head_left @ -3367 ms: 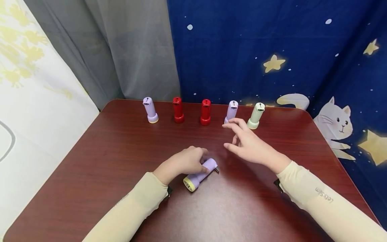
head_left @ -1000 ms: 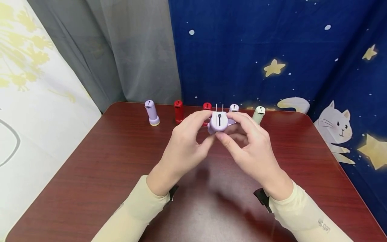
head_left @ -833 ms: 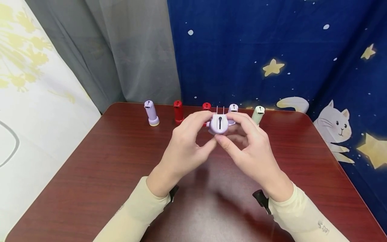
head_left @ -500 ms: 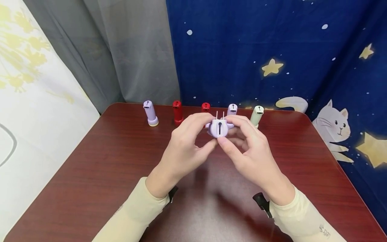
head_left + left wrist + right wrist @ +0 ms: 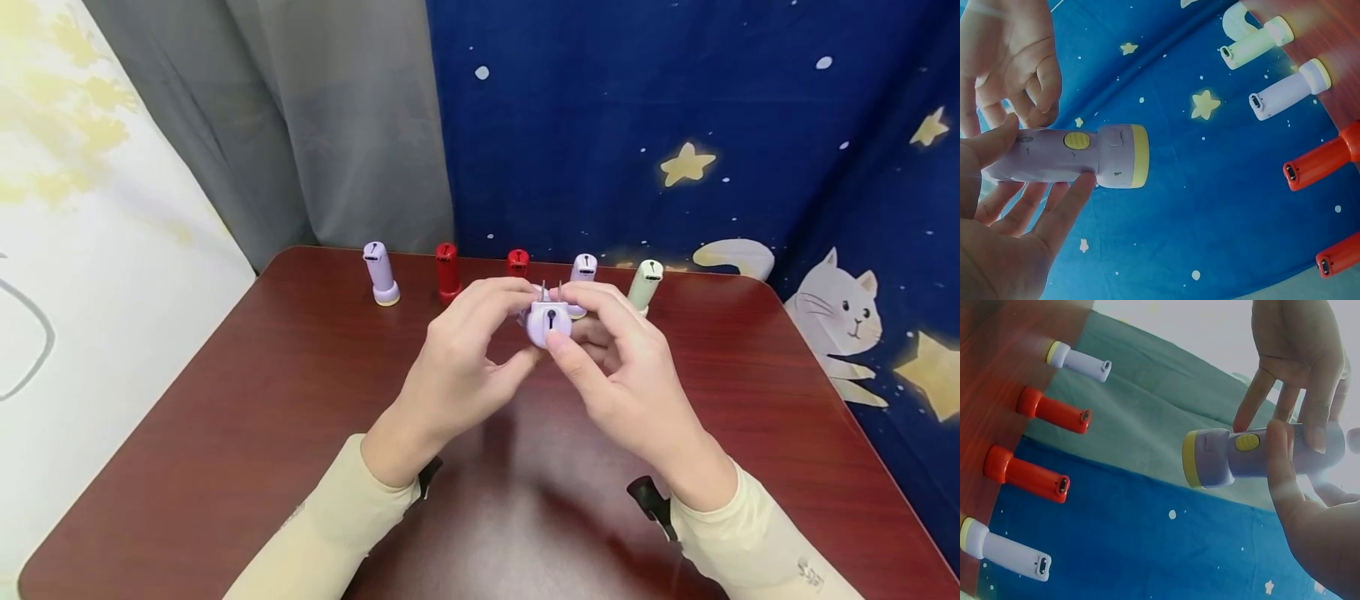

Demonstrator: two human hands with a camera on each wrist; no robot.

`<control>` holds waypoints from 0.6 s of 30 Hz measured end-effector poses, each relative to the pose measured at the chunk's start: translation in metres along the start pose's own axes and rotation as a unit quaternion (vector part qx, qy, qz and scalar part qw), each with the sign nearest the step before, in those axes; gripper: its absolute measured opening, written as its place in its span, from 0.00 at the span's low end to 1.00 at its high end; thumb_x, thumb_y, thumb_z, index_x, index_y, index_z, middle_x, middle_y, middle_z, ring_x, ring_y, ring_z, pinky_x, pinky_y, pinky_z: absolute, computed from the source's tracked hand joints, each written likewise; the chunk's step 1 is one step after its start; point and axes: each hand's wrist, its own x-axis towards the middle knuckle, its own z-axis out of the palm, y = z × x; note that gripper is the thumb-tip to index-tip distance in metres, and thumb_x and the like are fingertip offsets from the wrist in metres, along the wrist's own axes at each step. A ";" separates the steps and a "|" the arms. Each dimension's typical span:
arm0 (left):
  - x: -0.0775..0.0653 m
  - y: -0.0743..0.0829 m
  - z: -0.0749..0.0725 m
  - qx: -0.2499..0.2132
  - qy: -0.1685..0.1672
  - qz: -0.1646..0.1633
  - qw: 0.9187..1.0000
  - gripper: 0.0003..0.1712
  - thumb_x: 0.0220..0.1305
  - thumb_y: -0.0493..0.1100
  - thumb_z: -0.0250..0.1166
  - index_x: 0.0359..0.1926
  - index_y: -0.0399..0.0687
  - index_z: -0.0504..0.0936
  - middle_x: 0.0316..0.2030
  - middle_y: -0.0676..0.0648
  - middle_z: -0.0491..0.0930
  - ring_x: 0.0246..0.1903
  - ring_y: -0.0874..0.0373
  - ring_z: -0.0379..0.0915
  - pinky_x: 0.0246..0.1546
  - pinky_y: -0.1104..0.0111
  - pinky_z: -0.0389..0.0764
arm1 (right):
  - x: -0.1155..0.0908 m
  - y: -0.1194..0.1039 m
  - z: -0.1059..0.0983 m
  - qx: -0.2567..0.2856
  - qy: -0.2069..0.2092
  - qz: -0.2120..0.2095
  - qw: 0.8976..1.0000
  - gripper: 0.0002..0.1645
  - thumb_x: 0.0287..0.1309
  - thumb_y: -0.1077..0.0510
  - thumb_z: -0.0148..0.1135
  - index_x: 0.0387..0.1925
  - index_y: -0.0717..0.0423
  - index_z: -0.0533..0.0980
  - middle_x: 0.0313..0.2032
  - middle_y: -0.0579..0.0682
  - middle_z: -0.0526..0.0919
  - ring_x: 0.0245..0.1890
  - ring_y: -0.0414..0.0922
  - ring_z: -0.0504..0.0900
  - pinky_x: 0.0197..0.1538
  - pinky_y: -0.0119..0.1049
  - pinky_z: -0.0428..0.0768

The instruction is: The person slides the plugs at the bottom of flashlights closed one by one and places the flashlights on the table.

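Note:
A lavender flashlight [image 5: 536, 327] with a yellow rim is held up over the table between both hands, its tail end facing the head camera. Two metal plug prongs [image 5: 543, 292] stick out of its body near that end. My left hand [image 5: 457, 354] grips its side, thumb and fingers around the barrel in the left wrist view. My right hand [image 5: 633, 371] holds the other side, its thumb pressing on the black slider slot of the tail end. A yellow button [image 5: 1077, 140] shows on the barrel in the left wrist view.
Along the table's far edge stand a lavender flashlight [image 5: 381, 275], a red one [image 5: 447, 275], another red one [image 5: 517, 262], a second lavender one [image 5: 583, 268] and a pale green one [image 5: 645, 285]. Behind them hang a grey curtain [image 5: 367, 125] and a blue starry curtain [image 5: 570, 125].
The flashlight lay on the table under my left hand; now both hands hold it raised with prongs out. Lately my right thumb moved up onto the slot and the tail end tipped slightly.

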 end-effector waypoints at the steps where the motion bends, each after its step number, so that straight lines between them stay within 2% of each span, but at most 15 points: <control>1: 0.000 0.000 -0.002 0.002 -0.002 0.001 1.000 0.21 0.58 0.33 0.79 0.52 0.33 0.83 0.53 0.38 0.86 0.56 0.49 0.83 0.59 0.66 0.86 | 0.001 -0.001 0.001 0.003 -0.003 0.001 1.000 0.25 0.67 0.71 0.65 0.64 0.62 0.77 0.60 0.51 0.81 0.48 0.37 0.90 0.52 0.30 0.89; 3: -0.001 0.001 -0.005 0.006 -0.005 0.001 1.000 0.20 0.58 0.32 0.78 0.51 0.33 0.83 0.53 0.38 0.86 0.56 0.49 0.83 0.59 0.66 0.86 | 0.003 -0.003 0.003 0.005 -0.008 0.002 1.000 0.24 0.67 0.71 0.66 0.63 0.62 0.77 0.60 0.50 0.81 0.48 0.38 0.90 0.52 0.31 0.89; 11: -0.002 -0.002 -0.003 -0.004 -0.002 0.001 1.000 0.20 0.57 0.31 0.79 0.50 0.34 0.83 0.52 0.38 0.86 0.56 0.49 0.84 0.60 0.65 0.86 | 0.002 -0.004 0.004 -0.002 -0.012 0.009 1.000 0.22 0.68 0.70 0.65 0.62 0.63 0.77 0.60 0.51 0.81 0.47 0.38 0.90 0.51 0.31 0.89; 18: -0.002 -0.003 0.000 -0.011 -0.011 0.010 1.000 0.19 0.58 0.32 0.78 0.48 0.34 0.83 0.52 0.38 0.85 0.55 0.49 0.83 0.62 0.65 0.85 | 0.002 -0.002 0.001 -0.002 0.004 0.000 1.000 0.16 0.70 0.71 0.62 0.57 0.65 0.79 0.58 0.53 0.82 0.43 0.38 0.90 0.48 0.31 0.90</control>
